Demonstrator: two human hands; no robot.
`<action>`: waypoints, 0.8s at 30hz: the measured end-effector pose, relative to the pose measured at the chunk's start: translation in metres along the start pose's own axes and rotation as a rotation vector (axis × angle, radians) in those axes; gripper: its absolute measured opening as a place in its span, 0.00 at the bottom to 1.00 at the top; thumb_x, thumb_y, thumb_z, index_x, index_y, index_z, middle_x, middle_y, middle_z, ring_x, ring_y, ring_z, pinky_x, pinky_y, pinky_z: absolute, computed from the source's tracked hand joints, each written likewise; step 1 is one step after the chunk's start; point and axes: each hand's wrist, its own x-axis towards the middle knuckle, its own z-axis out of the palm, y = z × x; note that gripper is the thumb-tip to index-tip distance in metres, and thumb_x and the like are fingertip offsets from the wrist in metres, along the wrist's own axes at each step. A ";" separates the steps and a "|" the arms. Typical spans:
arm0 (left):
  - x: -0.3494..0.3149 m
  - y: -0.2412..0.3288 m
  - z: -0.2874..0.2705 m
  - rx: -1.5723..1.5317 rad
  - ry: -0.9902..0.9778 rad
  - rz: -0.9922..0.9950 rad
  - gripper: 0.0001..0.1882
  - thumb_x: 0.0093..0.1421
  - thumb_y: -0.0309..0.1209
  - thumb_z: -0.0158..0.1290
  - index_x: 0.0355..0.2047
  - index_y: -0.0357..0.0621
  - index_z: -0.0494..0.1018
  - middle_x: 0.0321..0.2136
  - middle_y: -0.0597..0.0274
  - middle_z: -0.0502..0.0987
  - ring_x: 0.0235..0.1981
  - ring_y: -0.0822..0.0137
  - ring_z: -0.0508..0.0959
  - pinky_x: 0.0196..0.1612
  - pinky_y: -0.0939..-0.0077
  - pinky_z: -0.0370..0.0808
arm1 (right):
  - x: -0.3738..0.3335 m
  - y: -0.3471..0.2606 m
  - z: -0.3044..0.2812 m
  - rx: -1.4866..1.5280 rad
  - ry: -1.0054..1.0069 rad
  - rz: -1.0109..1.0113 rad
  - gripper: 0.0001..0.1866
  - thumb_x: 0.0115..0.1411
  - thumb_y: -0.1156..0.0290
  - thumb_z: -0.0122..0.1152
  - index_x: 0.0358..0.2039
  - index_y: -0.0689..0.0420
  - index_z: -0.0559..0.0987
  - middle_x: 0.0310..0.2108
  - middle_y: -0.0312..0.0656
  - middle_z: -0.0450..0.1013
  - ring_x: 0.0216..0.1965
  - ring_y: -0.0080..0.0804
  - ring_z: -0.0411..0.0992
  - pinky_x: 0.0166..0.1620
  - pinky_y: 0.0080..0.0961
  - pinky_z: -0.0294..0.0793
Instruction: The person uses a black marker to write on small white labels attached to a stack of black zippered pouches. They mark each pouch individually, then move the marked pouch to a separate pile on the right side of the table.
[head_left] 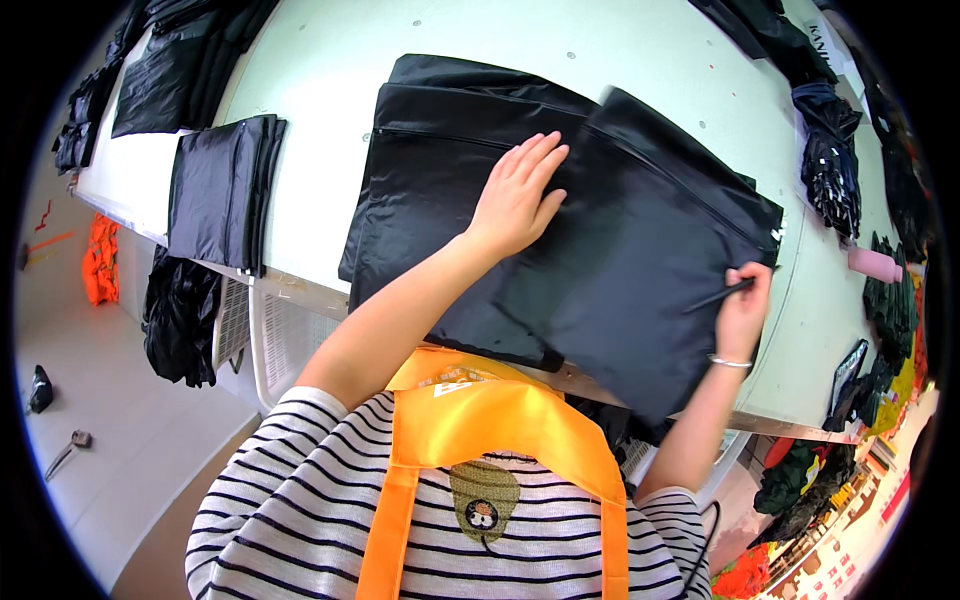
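Two stacks of flat black plastic-like sheets or bags, each with a seam line near the upper edge, lie on the table in front of me. My left hand [518, 195] rests flat with fingers stretched out where the left stack [430, 190] meets the right one. The right stack [640, 240] is tilted, and its lower corner hangs over the table's near edge. My right hand [742, 308] is closed at its right side, round a thin black pen-like tool [712, 298] that points left across the top sheet. The tool's exact kind cannot be made out.
The pale table [330, 60] carries another folded black pile [222, 190] at left and more black stacks [180, 80] at far left. Dark bundles [830, 160] and a pink cylinder [875, 265] lie at right. A white crate [290, 335] stands below the near edge.
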 end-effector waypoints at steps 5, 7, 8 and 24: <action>0.001 -0.018 0.036 0.287 -0.270 0.069 0.37 0.64 0.49 0.48 0.68 0.45 0.54 0.70 0.58 0.51 0.71 0.58 0.49 0.70 0.55 0.46 | 0.028 0.060 -0.089 -0.508 0.077 0.109 0.07 0.65 0.76 0.56 0.42 0.61 0.70 0.41 0.40 0.71 0.42 0.28 0.70 0.49 0.21 0.68; -0.013 -0.020 0.025 0.321 -0.305 0.049 0.38 0.64 0.51 0.47 0.68 0.44 0.54 0.70 0.58 0.50 0.71 0.58 0.49 0.70 0.55 0.45 | 0.029 0.052 -0.066 -0.679 0.220 -0.162 0.09 0.66 0.72 0.56 0.44 0.61 0.71 0.44 0.45 0.74 0.46 0.34 0.72 0.51 0.25 0.70; -0.021 -0.021 0.019 0.331 -0.316 0.027 0.38 0.64 0.51 0.47 0.68 0.44 0.54 0.70 0.58 0.50 0.71 0.57 0.49 0.70 0.55 0.45 | 0.028 0.047 -0.050 -0.596 0.263 -0.105 0.14 0.68 0.66 0.54 0.48 0.61 0.72 0.47 0.50 0.74 0.48 0.41 0.74 0.53 0.31 0.71; -0.060 -0.013 -0.013 0.353 -0.261 -0.019 0.21 0.61 0.42 0.53 0.53 0.51 0.72 0.51 0.65 0.70 0.52 0.61 0.68 0.51 0.63 0.63 | -0.048 -0.040 0.235 0.325 -0.061 0.078 0.04 0.56 0.76 0.64 0.31 0.60 0.77 0.19 0.34 0.72 0.19 0.18 0.68 0.26 0.17 0.69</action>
